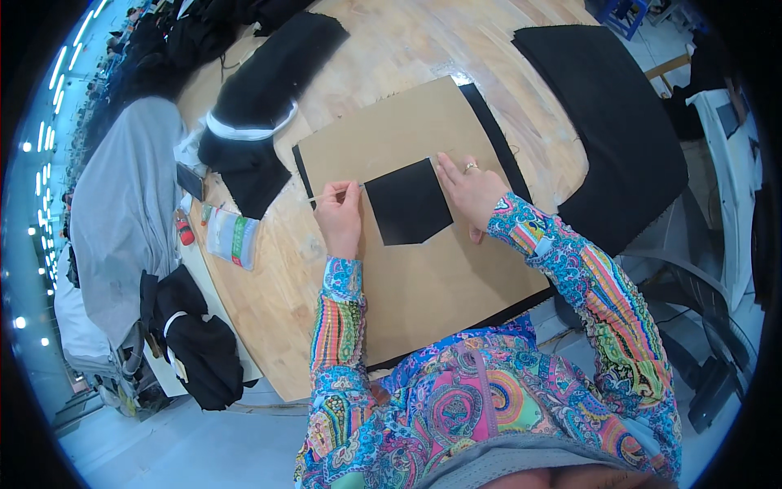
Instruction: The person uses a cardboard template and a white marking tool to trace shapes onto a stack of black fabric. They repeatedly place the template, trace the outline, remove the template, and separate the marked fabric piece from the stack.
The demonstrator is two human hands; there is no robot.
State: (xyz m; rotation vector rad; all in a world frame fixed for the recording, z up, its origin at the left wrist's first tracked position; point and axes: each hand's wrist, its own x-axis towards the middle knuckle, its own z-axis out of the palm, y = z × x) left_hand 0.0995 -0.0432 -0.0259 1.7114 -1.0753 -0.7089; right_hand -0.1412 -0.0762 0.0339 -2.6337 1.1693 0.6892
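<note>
A brown cardboard sheet (432,289) lies over black fabric (489,122), which shows along its edges. Near the sheet's middle is a black pocket-shaped area (409,202) with a pointed lower edge; I cannot tell whether it is an opening or a piece on top. At its upper left corner, my left hand (338,216) pinches a thin pale stick (319,196), pencil-like, whose exact kind is unclear. Across from it, my right hand (470,187), with a ring on one finger, rests with fingers stretched out on the cardboard by the upper right corner.
Stacked black fabric pieces (611,122) lie at the table's right. A black bundle (269,81) with a white band (244,132) lies at left, near a clear pouch (230,236) and a small red item (185,228). A grey cloth (122,204) hangs beyond the wooden table (269,326).
</note>
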